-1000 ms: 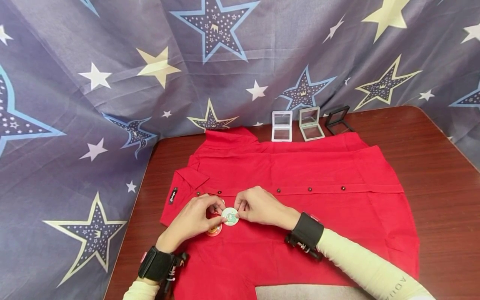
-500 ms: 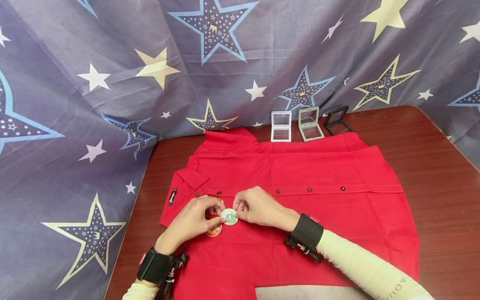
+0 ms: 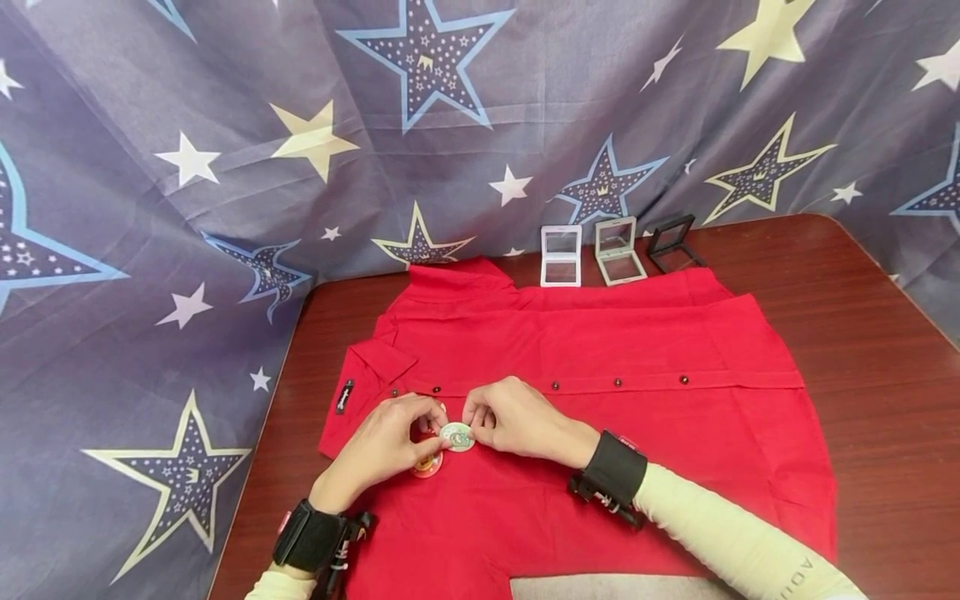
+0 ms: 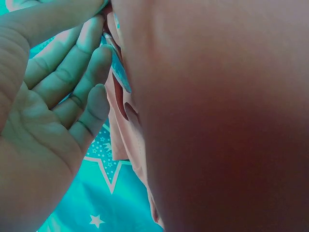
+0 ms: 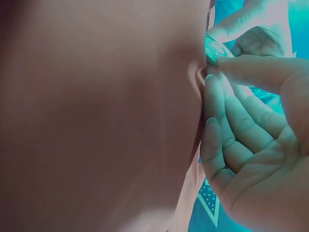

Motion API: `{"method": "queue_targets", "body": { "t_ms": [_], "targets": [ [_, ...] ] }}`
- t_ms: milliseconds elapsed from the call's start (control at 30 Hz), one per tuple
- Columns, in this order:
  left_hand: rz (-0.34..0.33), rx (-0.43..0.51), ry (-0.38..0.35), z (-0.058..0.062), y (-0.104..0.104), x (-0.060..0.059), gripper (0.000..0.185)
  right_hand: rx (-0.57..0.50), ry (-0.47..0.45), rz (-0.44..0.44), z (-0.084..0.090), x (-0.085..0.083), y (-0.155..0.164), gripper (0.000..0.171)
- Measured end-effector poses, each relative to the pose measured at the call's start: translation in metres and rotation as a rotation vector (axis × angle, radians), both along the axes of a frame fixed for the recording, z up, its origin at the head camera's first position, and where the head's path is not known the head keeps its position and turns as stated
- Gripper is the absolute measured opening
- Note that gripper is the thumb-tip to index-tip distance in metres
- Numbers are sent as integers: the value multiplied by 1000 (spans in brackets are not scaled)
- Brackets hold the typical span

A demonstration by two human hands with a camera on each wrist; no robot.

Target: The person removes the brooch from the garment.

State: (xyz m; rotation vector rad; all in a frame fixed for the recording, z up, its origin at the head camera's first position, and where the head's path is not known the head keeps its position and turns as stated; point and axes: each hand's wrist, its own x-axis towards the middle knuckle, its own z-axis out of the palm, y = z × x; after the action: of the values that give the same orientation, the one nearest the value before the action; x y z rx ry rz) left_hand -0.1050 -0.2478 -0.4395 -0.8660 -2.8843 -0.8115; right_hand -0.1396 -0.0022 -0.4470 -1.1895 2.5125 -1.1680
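Note:
A red button-up shirt [image 3: 600, 450] lies spread out, its collar to the left. Over its chest, a round white-and-green badge [image 3: 457, 437] is held from both sides, its face tilted. My left hand [image 3: 386, 442] pinches the badge's left edge between thumb and fingers. From the right, my right hand [image 3: 521, 421] pinches the opposite edge; the right wrist view shows the thumb on the badge [image 5: 215, 50] and a fold of cloth by the fingertips. A red-and-orange badge [image 3: 427, 465] sits on the shirt, partly covered by my left hand. The back of the held badge is hidden.
Along the back of the brown table [image 3: 877, 350] stand a white frame [image 3: 561, 256], a pale green-grey frame [image 3: 620, 251] and a black frame [image 3: 674, 242]. A star-patterned curtain [image 3: 450, 158] hangs behind and to the left. Grey cloth [image 3: 615, 587] shows at the front edge.
The white-and-green badge tips further and looks narrower, shifting a little left with both hands' fingertips. Both hands keep their pinch. The frames and shirt stay in place.

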Motion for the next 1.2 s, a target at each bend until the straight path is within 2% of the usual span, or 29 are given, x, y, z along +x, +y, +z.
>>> {"method": "queue_targets", "body": {
  "t_ms": [333, 633, 967, 1200],
  "targets": [
    [-28, 26, 52, -1, 0, 1, 30, -9, -45, 20, -2, 0, 0, 14],
    [-54, 37, 79, -2, 1, 1, 32, -14, -23, 26, -2, 1, 1, 14],
    [-59, 22, 87, 1, 4, 3, 34, -5, 61, 39, 2, 3, 1, 15],
    [-83, 23, 108, 0, 4, 4, 35, 47, 150, 61, 4, 4, 2, 14]
  ]
}}
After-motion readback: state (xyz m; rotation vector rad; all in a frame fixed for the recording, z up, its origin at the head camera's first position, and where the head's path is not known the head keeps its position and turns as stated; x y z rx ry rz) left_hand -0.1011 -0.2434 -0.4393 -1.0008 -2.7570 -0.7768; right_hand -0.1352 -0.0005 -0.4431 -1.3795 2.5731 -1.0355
